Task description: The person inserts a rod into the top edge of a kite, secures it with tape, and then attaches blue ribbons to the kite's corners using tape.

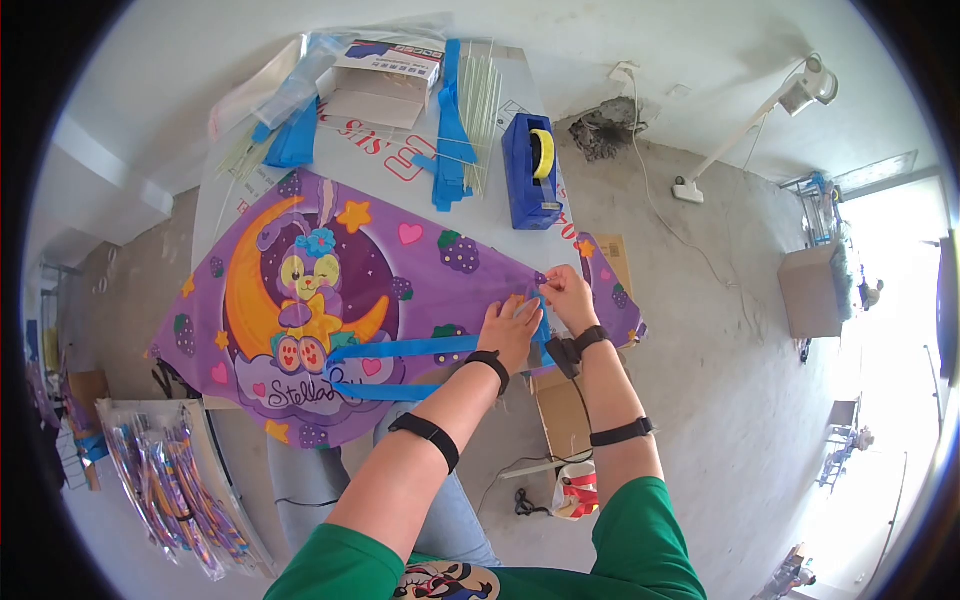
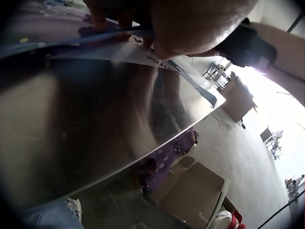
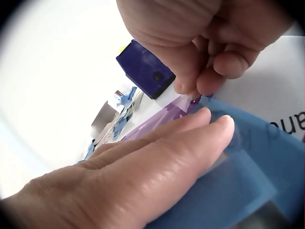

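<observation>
A purple kite (image 1: 420, 270) printed with a cartoon rabbit on a moon lies across the table. At its right-hand corner my right hand (image 1: 569, 302) pinches the kite's tip between thumb and fingertips; a small clear film shows at the pinch in the right wrist view. My left hand (image 1: 508, 332) lies just beside it, fingers stretched out, resting on a blue strip (image 3: 257, 138) by that corner. Two blue streamers (image 1: 405, 348) run leftward from under the left hand across the kite. In the left wrist view the left hand (image 2: 195, 24) is dark and its fingertips are partly hidden.
A blue tape dispenser (image 1: 522, 190) with a yellow roll stands beyond the right hand. Farther back on the table (image 1: 490, 232) are blue strips (image 1: 452, 130), thin pale rods (image 1: 482, 100) and an opened box (image 1: 380, 90). Another purple kite (image 1: 612, 290) lies past the table's right edge.
</observation>
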Demonstrator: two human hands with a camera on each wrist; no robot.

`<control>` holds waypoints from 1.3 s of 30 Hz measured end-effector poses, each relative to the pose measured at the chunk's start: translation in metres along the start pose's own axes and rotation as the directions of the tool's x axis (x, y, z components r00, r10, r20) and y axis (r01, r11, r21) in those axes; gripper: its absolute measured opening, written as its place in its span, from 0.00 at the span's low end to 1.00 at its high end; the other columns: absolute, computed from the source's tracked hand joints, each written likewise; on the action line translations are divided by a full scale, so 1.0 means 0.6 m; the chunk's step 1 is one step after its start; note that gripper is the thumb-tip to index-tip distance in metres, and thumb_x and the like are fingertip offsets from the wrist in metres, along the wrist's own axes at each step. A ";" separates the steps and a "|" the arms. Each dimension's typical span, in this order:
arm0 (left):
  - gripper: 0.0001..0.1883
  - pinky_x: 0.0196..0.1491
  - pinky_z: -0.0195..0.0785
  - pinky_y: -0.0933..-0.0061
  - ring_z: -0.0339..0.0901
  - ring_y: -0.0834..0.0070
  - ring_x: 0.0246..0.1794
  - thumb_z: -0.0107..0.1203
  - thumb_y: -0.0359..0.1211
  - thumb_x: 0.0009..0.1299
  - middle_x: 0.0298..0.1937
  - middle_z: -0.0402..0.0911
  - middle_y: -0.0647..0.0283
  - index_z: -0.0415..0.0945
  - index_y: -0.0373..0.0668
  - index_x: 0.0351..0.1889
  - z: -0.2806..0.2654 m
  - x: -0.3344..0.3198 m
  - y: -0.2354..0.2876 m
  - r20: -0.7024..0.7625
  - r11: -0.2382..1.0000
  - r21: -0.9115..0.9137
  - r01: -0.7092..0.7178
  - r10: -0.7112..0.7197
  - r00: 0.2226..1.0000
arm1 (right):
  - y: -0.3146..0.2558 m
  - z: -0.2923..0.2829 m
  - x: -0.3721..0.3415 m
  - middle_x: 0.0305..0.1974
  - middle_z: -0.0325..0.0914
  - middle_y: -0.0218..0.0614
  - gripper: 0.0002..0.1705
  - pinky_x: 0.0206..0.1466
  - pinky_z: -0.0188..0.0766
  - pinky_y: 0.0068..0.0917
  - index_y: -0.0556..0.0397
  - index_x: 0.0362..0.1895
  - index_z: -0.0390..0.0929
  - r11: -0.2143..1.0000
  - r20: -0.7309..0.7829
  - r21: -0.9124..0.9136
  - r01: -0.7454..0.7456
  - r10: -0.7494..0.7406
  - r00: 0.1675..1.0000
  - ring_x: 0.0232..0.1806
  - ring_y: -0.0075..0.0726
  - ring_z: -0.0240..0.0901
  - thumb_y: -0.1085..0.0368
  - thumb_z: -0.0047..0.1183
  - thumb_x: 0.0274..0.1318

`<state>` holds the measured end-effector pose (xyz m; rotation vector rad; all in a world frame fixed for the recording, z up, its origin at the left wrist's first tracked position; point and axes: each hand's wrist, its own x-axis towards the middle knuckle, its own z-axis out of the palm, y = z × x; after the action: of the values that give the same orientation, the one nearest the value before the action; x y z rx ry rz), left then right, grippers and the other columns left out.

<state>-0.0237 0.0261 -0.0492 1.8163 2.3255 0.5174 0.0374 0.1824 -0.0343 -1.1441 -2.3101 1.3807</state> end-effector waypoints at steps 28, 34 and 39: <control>0.25 0.60 0.54 0.57 0.60 0.64 0.64 0.45 0.30 0.61 0.65 0.65 0.69 0.70 0.50 0.59 0.000 0.001 -0.001 -0.030 1.000 -0.013 0.001 -0.002 1.000 | 0.020 0.016 0.007 0.24 0.76 0.39 0.16 0.32 0.71 0.33 0.54 0.35 0.68 0.980 -0.081 -0.177 0.093 -0.108 0.991 0.28 0.42 0.76 0.73 0.62 0.41; 0.24 0.60 0.54 0.57 0.60 0.64 0.64 0.45 0.30 0.61 0.65 0.65 0.69 0.71 0.49 0.59 0.001 0.000 -0.001 -0.044 1.000 -0.014 0.000 0.000 0.999 | 0.007 0.015 0.004 0.24 0.76 0.38 0.17 0.32 0.71 0.33 0.54 0.34 0.68 0.968 -0.092 -0.228 0.109 -0.133 0.987 0.28 0.42 0.76 0.73 0.62 0.41; 0.24 0.60 0.54 0.57 0.60 0.64 0.64 0.45 0.30 0.61 0.65 0.66 0.69 0.71 0.49 0.58 0.002 0.000 -0.001 -0.047 1.000 -0.021 -0.001 0.000 0.999 | -0.006 0.015 0.008 0.24 0.75 0.39 0.17 0.32 0.72 0.34 0.55 0.34 0.67 0.966 -0.071 -0.249 0.074 -0.095 0.993 0.29 0.43 0.76 0.72 0.63 0.40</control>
<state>-0.0242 0.0262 -0.0505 1.8144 2.3405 0.5890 0.0277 0.1789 -0.0374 -1.1293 -2.4909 1.0186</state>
